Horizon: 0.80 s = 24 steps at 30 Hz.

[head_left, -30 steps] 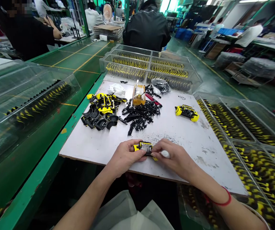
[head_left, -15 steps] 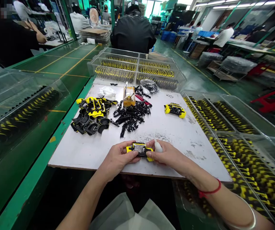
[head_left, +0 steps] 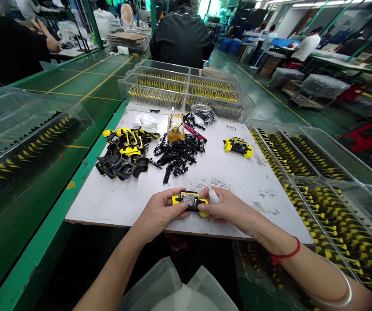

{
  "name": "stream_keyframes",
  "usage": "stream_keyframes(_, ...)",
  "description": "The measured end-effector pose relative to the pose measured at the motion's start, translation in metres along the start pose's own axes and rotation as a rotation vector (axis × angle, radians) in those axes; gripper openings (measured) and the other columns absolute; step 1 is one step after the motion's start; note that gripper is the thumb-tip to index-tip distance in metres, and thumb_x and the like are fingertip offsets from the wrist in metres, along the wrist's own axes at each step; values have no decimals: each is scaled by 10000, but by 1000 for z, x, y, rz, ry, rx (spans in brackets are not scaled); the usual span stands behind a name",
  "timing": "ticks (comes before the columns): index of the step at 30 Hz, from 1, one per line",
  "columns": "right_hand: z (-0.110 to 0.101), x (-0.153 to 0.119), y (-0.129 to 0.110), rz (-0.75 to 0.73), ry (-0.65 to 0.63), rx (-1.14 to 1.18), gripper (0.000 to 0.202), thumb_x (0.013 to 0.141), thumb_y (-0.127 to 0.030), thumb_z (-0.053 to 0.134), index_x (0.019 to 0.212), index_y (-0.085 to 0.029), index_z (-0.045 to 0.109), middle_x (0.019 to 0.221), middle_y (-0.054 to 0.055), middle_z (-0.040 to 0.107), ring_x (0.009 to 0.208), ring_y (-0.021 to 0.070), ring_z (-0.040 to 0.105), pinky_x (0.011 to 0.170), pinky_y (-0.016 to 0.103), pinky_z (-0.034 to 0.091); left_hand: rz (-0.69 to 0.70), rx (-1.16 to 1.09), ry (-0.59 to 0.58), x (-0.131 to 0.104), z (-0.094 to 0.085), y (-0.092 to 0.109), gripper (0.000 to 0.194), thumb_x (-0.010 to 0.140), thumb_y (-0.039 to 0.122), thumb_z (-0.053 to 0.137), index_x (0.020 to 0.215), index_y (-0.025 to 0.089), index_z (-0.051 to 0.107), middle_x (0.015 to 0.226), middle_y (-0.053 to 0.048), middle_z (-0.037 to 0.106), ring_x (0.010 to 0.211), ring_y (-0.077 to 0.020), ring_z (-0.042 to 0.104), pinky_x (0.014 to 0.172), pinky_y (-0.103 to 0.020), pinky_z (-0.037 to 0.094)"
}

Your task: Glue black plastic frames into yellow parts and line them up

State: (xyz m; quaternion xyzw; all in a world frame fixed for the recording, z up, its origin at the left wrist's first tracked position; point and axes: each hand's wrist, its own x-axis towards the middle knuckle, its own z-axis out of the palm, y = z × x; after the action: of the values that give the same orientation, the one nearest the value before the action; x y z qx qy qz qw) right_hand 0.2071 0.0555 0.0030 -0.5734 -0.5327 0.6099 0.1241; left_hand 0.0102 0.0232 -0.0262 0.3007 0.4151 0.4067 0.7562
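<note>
Together, left (head_left: 166,209) and right fingers (head_left: 208,205) grip — nearly closed — one yellow-black part (head_left: 190,202).

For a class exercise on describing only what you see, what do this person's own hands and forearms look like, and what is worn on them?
The left hand and right hand are ungloved, the forearms sleeveless as far as they show. A red cord circles the right wrist area. A pale, shiny curve farther up may be a bangle.
</note>
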Motion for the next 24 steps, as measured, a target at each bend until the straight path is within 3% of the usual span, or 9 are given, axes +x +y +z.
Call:
stream_keyframes(7, 1, 0, -1, -63, 32, -105, 301, 719, -363, 654, 927, -185, 527, 607, -43, 586, 496, 91, 475, 449, 202, 352, 32, 41, -20, 1, -1, -3, 499, 765, 266, 724, 1223, 147, 569, 973, -61, 694, 930, -181, 663, 900, -327, 547)
stream_keyframes(11, 2, 0, 0, -81, 31, -129, 301, 727, -387, 637, 922, -189, 523, 625, -43, 589, 518, 106, 500, 467, 215, 367, 12, 16, 3, 1, 0, -3, 566, 742, 250, 745, 1253, 123, 537, 996, -79, 688, 921, -183, 664, 909, -342, 542)
stream_keyframes(16, 1, 0, 1, -61, 18, -106, 317, 726, -383, 641, 947, -195, 514, 624, -50, 578, 512, 103, 494, 459, 212, 359, 11, -14, 14, 2, -1, -4, 614, 690, 247, 789, 1241, 123, 547, 987, -88, 690, 885, -190, 674, 928, -384, 530)
stream_keyframes(21, -2, 0, -3, -17, -50, -24, 324, 710, -357, 669, 926, -196, 489, 649, -42, 593, 515, 88, 485, 443, 192, 340, 21, 56, 12, 2, -1, -5, 547, 746, 283, 742, 1237, 135, 550, 910, -62, 687, 920, -204, 665, 939, -398, 521)
stream_keyframes(24, -2, 2, -4, -9, -33, -44, 307, 722, -347, 655, 928, -183, 498, 650, -31, 597, 510, 85, 485, 436, 191, 338, 23, 74, -3, 3, -1, -5, 526, 772, 290, 718, 1242, 139, 538, 984, -80, 687, 936, -205, 664, 958, -403, 505)
